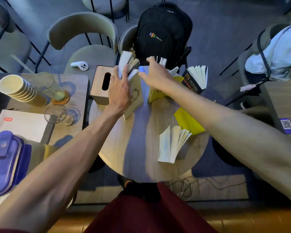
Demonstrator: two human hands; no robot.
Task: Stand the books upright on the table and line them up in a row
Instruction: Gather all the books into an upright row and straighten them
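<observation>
Nearest to us, below and to the right of both hands, a white book [171,144] stands upright on the round counter [138,148] with its pages fanned open; just beyond it, under our right forearm, a yellow book [188,121] lies on the counter; farther out our left hand [120,91] rests flat, fingers spread, against the side of a tan book [135,98] that stands upright, its pages splaying above the fingertips, so it presses rather than grips; just right of that hand a yellow-covered book [155,95] stands open beneath our right wrist; our right hand [155,74] reaches over its top edge with fingers curled on the pages, though we cannot tell how firmly it closes; right of that hand a dark book [196,79] stands fanned open at the counter's far edge; left of our left hand sits a wooden tissue box [102,84]; beyond both hands a black backpack [163,32] rests on a chair.
</observation>
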